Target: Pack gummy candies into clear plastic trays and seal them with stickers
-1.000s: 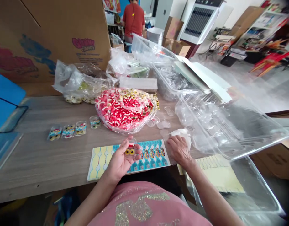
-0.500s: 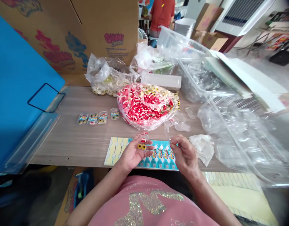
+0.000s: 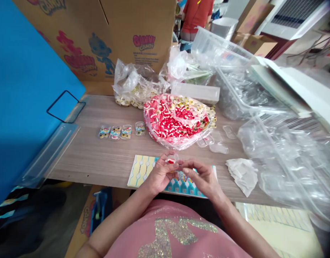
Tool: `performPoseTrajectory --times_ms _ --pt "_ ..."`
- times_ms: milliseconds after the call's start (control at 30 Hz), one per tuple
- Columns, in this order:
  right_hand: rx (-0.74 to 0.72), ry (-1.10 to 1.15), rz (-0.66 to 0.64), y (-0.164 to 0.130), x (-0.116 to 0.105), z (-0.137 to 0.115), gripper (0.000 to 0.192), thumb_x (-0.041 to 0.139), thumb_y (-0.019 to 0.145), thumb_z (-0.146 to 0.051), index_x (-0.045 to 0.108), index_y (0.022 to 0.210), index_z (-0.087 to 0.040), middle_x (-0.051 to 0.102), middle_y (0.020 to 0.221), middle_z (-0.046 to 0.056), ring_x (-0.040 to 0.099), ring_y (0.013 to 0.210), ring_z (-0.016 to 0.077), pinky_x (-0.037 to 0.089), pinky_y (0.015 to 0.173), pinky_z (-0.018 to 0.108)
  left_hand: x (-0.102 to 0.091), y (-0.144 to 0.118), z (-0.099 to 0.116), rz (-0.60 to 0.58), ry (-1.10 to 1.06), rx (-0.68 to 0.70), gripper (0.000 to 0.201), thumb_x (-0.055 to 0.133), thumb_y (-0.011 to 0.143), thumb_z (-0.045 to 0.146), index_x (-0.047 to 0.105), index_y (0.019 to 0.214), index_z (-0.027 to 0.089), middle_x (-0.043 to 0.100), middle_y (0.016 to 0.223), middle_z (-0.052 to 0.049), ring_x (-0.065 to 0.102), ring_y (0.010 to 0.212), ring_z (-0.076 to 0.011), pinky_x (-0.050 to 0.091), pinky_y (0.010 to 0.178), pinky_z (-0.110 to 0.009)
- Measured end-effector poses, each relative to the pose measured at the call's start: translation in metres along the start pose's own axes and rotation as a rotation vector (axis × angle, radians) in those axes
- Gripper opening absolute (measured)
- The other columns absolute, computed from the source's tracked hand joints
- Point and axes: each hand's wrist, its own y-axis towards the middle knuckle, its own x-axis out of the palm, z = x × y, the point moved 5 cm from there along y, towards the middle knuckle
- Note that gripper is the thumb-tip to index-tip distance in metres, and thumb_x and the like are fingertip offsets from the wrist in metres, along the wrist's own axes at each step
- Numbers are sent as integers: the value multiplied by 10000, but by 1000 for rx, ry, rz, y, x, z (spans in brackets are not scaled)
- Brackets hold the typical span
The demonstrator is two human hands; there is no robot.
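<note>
Left hand (image 3: 161,173) pinches a small clear candy blister (image 3: 171,160) above the sticker sheet (image 3: 143,168) | right hand (image 3: 202,177), fingers pinched together, touches the blister from 3 o'clock | bag of red-and-white gummies (image 3: 178,120) at 12 o'clock on the surface (image 3: 100,161)

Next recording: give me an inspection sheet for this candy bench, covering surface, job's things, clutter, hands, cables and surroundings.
Surface: grey wood-grain table, mostly covered on its right half.
Job's things: small clear plastic blister with a red candy, held over the blue and yellow printed sticker sheet; four filled blisters in a row; clear bag of red and white gummies.
Clutter: crumpled white tissue, empty clear blisters, heaped clear plastic trays.
Hands: left hand and right hand both pinch the blister.
Cables: nothing seen.
Surroundings: brown printed cardboard carton, blue panel, a person in a red shirt behind.
</note>
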Motion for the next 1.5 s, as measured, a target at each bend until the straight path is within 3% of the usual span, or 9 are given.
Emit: performPoseTrajectory --times_ms 133,400,533,667,800,967,1233,1367,1500 --pt "195 229 30 18 2 10 219 725 812 -393 694 780 -178 686 674 6 615 590 118 517 568 249 3 -2 -2 36 52 41 624 847 634 101 543 1169 203 670 751 20 669 641 -156 492 524 -230" --pt "205 229 -3 21 5 11 253 675 837 -409 693 726 -182 621 608 -25 534 519 88 465 518 226 5 -5 -4 25 48 39 606 874 627 161 558 1142 199 687 820 -14 690 670 -180 480 529 -234" --pt "52 -68 -23 11 8 0 281 710 822 -382 726 1045 -211 708 767 7 641 689 150 532 670 294 4 -2 -4 58 -41 55 532 858 675 178 558 1114 202 689 862 -23 683 708 -160 495 601 -235" --pt "-32 -402 117 4 4 -11 433 655 833 -236 632 1265 -229 707 806 8 647 682 143 516 667 294 4 0 -2 69 -100 85 446 836 722 206 563 1074 203 702 910 -36 680 759 -154 504 645 -234" --pt "14 -143 339 4 -12 -13 419 607 861 -224 557 1277 -228 658 772 -16 632 586 115 489 538 245 1 -1 3 74 -168 60 394 723 834 456 571 1097 206 718 946 -86 706 793 -232 518 599 -288" --pt "45 155 253 8 15 -10 312 653 855 -264 555 1150 -238 635 770 -25 565 494 90 414 404 206 4 -3 14 61 -336 72 418 582 906 564 605 1115 203 717 941 -85 709 869 -254 544 681 -337" --pt "-239 -681 173 8 47 -16 180 537 947 -271 631 1084 -202 676 1053 111 663 826 203 539 700 345 10 -16 22 -53 -248 173 355 743 836 307 598 1143 204 718 1020 -65 691 893 -186 538 764 -273" --pt "-245 -806 179 5 46 -18 423 511 959 -286 485 1371 -194 658 1040 133 644 741 213 529 630 360 5 -16 20 11 -233 233 384 769 788 186 572 1117 216 710 975 -30 682 903 -167 527 771 -253" --pt "-376 -844 146 1 45 -40 582 580 913 -259 399 1466 -265 580 1208 154 618 975 283 560 769 443 3 -14 15 31 -223 210 391 768 801 214 529 1108 248 702 1053 -36 690 933 -194 528 730 -275"
